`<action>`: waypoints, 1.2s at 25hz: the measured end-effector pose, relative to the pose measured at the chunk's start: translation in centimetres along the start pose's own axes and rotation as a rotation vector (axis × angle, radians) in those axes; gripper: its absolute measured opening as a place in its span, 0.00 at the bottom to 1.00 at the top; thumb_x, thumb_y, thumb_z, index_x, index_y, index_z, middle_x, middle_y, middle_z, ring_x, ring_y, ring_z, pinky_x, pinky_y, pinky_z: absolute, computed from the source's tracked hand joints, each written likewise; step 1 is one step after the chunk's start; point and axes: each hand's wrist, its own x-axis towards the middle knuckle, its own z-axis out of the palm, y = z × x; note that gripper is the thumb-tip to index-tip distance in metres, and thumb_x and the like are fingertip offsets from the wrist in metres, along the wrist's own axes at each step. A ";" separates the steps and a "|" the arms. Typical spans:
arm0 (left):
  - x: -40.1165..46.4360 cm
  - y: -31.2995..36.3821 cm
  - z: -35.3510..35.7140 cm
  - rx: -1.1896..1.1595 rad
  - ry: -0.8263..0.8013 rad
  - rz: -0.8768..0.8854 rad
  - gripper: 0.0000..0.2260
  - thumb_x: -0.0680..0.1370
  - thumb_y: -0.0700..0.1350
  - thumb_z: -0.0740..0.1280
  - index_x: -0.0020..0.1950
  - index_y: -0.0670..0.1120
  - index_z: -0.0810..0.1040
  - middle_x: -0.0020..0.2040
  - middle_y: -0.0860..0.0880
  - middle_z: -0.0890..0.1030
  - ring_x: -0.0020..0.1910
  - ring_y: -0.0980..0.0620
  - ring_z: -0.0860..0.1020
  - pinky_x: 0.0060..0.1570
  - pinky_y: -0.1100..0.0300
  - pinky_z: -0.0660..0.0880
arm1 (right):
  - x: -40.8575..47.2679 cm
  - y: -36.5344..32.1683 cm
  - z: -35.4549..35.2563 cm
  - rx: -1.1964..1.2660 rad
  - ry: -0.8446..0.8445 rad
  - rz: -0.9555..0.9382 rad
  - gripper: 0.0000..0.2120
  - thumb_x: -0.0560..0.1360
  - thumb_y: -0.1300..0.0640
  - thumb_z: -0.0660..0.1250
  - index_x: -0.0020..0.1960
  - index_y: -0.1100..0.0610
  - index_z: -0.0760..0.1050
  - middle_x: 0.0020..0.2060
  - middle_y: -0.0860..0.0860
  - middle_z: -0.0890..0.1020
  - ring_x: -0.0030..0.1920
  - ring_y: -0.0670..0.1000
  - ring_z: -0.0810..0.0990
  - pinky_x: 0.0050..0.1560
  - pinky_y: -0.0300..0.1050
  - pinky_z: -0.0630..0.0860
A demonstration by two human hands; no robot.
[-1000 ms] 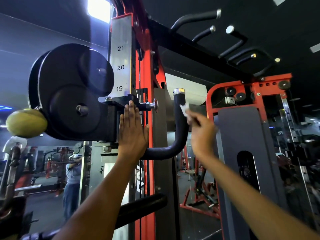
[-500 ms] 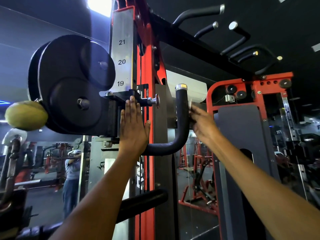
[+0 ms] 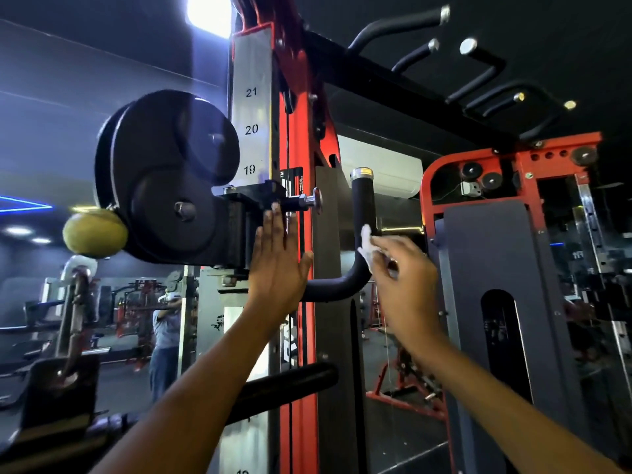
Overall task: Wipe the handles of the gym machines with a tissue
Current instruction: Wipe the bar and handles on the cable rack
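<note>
Standing in a dim gym under one bright ceiling light [image 3: 208, 12], the person braces the left hand [image 3: 278, 268], fingers straight and flat, against the red upright [image 3: 301, 336] below the black weight plates [image 3: 164, 179]. Just right of it, the right hand [image 3: 403, 278] pinches a white tissue [image 3: 367, 246] against the black curved handle [image 3: 362, 241]. Half a second ago that hand sat higher, closed round the handle's upright part; now it has slid down toward the bend.
</note>
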 end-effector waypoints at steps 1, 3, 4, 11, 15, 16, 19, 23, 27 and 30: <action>-0.8 -0.1 -0.5 0.019 0.078 0.045 0.32 0.82 0.54 0.55 0.79 0.40 0.46 0.78 0.40 0.39 0.77 0.47 0.38 0.74 0.53 0.33 | 1.1 0.0 0.1 -0.175 -0.064 -0.136 0.13 0.74 0.65 0.66 0.58 0.59 0.77 0.52 0.50 0.77 0.52 0.48 0.76 0.53 0.30 0.72; -1.7 -0.4 -1.8 0.128 0.276 0.114 0.31 0.79 0.49 0.63 0.77 0.38 0.56 0.78 0.38 0.52 0.78 0.45 0.49 0.74 0.51 0.38 | 1.9 0.4 1.1 -0.456 -0.176 -0.261 0.12 0.73 0.67 0.66 0.56 0.63 0.77 0.53 0.57 0.76 0.54 0.55 0.75 0.54 0.47 0.76; -1.7 -0.9 -2.8 0.180 0.371 0.124 0.30 0.78 0.47 0.63 0.77 0.37 0.58 0.78 0.38 0.55 0.77 0.44 0.51 0.74 0.50 0.40 | 1.4 0.1 1.8 -0.532 -0.211 -0.254 0.12 0.72 0.66 0.67 0.55 0.63 0.77 0.53 0.57 0.76 0.55 0.56 0.74 0.52 0.49 0.77; -1.9 -4.4 -6.6 0.645 0.204 -0.017 0.31 0.83 0.52 0.44 0.75 0.31 0.38 0.75 0.30 0.37 0.76 0.35 0.38 0.70 0.45 0.30 | 0.9 -3.4 4.1 -0.582 -0.374 -0.185 0.13 0.77 0.59 0.62 0.61 0.57 0.74 0.59 0.51 0.74 0.62 0.49 0.68 0.62 0.42 0.68; -2.4 -5.2 -5.6 0.744 0.226 0.036 0.30 0.83 0.53 0.41 0.75 0.31 0.39 0.75 0.31 0.38 0.76 0.35 0.39 0.69 0.42 0.31 | 0.0 -3.7 4.8 -0.933 -0.426 -0.151 0.10 0.76 0.57 0.65 0.56 0.56 0.76 0.55 0.52 0.78 0.61 0.52 0.74 0.68 0.50 0.64; -2.7 -5.4 -5.3 0.719 0.232 0.026 0.30 0.83 0.53 0.40 0.75 0.32 0.38 0.75 0.32 0.38 0.75 0.37 0.37 0.70 0.42 0.31 | -0.5 -4.1 6.0 -0.853 -0.472 -0.113 0.08 0.77 0.59 0.64 0.55 0.57 0.76 0.53 0.53 0.79 0.57 0.52 0.77 0.63 0.48 0.71; -3.3 -5.6 -4.4 0.670 0.257 -0.023 0.31 0.82 0.55 0.37 0.76 0.34 0.37 0.74 0.34 0.35 0.73 0.39 0.33 0.69 0.45 0.29 | 0.2 -3.6 9.3 -0.440 -0.527 -0.101 0.08 0.78 0.65 0.61 0.53 0.61 0.77 0.49 0.55 0.81 0.50 0.52 0.81 0.52 0.43 0.77; -3.3 -6.1 -3.9 0.602 0.282 -0.080 0.31 0.81 0.56 0.38 0.78 0.37 0.41 0.76 0.36 0.37 0.76 0.40 0.36 0.70 0.46 0.28 | 0.0 -0.8 7.9 -0.357 -0.688 -0.476 0.11 0.73 0.69 0.64 0.54 0.62 0.78 0.49 0.56 0.81 0.52 0.54 0.79 0.53 0.47 0.78; -3.5 -6.3 -3.2 0.558 0.285 -0.114 0.31 0.80 0.55 0.40 0.78 0.38 0.50 0.78 0.38 0.46 0.77 0.42 0.43 0.73 0.47 0.33 | -0.4 1.0 2.0 -0.589 -0.347 -0.550 0.14 0.61 0.68 0.75 0.46 0.62 0.81 0.44 0.57 0.83 0.47 0.55 0.82 0.47 0.46 0.79; -3.4 -6.1 -2.7 0.478 0.323 -0.127 0.30 0.80 0.53 0.48 0.78 0.37 0.53 0.78 0.39 0.49 0.77 0.42 0.45 0.73 0.48 0.33 | -0.3 -1.2 4.6 -0.627 -0.381 -0.361 0.12 0.70 0.66 0.70 0.53 0.61 0.80 0.49 0.56 0.82 0.52 0.54 0.80 0.53 0.46 0.77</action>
